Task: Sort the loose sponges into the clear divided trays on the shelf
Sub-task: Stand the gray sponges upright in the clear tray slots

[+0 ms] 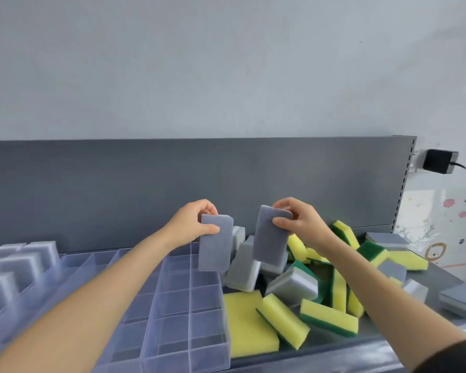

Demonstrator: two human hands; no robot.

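My left hand (191, 224) pinches the top of a grey sponge (215, 247) that hangs upright over the back right corner of a clear divided tray (184, 313). Beside it, my right hand (301, 223) grips a second grey sponge (269, 238) by its upper edge, held above the loose pile. That pile of yellow-green sponges (283, 320) and grey-white sponges (293, 282) lies on the shelf to the right of the tray. Further left, several grey sponges (19, 263) stand in another clear tray (51, 278).
The dark grey shelf back panel (172, 189) rises right behind the trays and pile. More grey sponges (460, 298) lie at the far right of the shelf. A black power adapter (439, 160) with a cable is plugged into the wall at the right.
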